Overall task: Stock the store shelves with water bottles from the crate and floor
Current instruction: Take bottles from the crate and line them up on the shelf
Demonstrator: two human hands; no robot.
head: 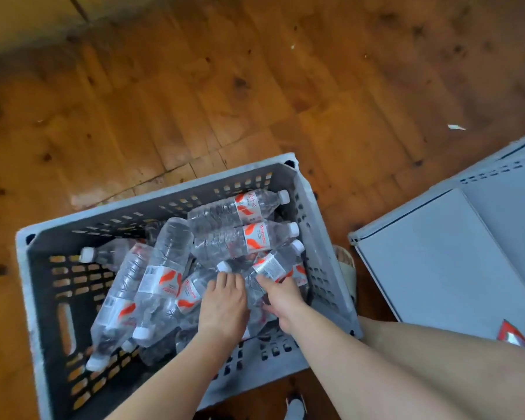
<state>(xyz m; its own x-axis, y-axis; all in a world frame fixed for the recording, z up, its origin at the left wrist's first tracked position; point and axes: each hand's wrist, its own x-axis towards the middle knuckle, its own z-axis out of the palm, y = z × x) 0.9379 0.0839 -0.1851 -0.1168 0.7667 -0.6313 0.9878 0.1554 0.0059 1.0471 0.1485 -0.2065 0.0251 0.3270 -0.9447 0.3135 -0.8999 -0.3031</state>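
- Head view: both hands reach down into a grey slotted crate that stands on a wooden floor.
- The crate holds a loose pile of water bottles. They are clear with white caps and red-and-white labels, lie on their sides and point different ways. Most lie left of and beyond the hands.
- The left hand is palm down in the pile, its fingers bent over a small bottle beneath it. That bottle's white cap shows just past the fingertips.
- The right hand lies just beside the left. Its fingers are spread onto the body of a slanted bottle and its thumb is on the near side. Whether it has really closed on the bottle, I cannot tell.
- Two more bottles lie side by side beyond both hands, caps pointing towards the crate's right wall.
- Right of the right hand, outside the crate, a foot in a pale sandal rests on the floor just beside the crate wall.
- Farther right lies a pale grey metal shelf panel, well apart from the hands.
- A white scrap lies on the floor, far beyond the right hand.
- The person's bare legs fill the corner nearest the right forearm.
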